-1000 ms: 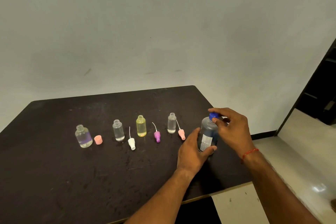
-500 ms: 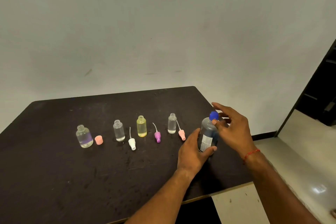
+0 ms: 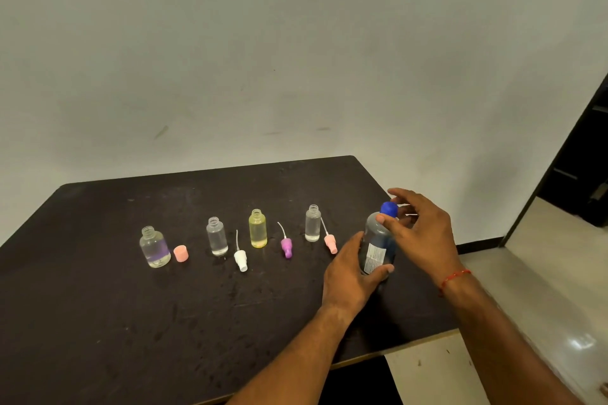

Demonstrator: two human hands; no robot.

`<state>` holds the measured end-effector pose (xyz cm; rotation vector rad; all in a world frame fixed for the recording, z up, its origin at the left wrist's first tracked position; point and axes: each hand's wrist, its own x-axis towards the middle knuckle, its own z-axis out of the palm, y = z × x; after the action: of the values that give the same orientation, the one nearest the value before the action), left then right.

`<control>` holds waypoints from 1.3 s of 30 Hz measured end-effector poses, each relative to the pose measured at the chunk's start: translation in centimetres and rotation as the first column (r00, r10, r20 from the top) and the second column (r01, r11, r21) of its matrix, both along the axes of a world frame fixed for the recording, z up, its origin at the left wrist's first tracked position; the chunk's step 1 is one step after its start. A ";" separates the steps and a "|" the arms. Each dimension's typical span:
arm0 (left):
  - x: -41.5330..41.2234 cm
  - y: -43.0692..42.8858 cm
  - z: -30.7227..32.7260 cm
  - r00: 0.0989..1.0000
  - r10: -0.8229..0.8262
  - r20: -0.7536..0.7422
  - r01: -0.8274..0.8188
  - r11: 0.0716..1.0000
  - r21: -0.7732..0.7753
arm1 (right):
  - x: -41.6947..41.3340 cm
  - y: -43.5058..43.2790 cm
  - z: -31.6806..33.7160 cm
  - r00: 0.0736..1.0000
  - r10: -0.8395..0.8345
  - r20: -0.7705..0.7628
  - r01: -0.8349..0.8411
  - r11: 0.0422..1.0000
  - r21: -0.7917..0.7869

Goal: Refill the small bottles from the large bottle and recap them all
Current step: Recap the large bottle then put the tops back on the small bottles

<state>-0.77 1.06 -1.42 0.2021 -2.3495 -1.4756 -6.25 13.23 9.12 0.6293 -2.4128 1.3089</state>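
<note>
1. Gripping the big bottle (image 3: 375, 246) round its body, my left hand (image 3: 348, 276) is holding it upright near the table's (image 3: 98, 306) right edge.
2. My right hand (image 3: 421, 233) is hovering at the blue cap (image 3: 390, 209), fingers loosely spread, thumb touching just below it, pinching nothing.
3. The cap is sitting atop the bottle's upright axis, just left of my right palm, so I am judging that hand nearer for twisting.

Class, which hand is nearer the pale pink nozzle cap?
Left. The left hand grips the large bottle just right of the pink nozzle cap; the right hand is farther right, by the blue cap.
</note>
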 end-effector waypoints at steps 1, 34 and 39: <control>0.0 0.0 0.0 1.000 -0.001 0.003 0.001 1.000 0.002 | 0.0 0.1 0.0 1.000 0.026 0.003 -0.026 1.000 -0.007; 0.0 0.0 -0.1 1.000 0.005 0.006 -0.005 0.999 -0.032 | 0.2 -0.4 -0.7 0.994 -0.086 -0.072 0.092 0.993 0.081; 0.1 0.0 0.0 1.000 0.003 -0.001 -0.003 1.000 -0.024 | 0.9 -0.2 -0.6 0.997 -0.049 -0.054 0.051 0.998 0.041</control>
<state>-0.64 1.02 -1.39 0.1978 -2.3635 -1.4455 -5.37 13.03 8.48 0.6033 -2.4035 1.2086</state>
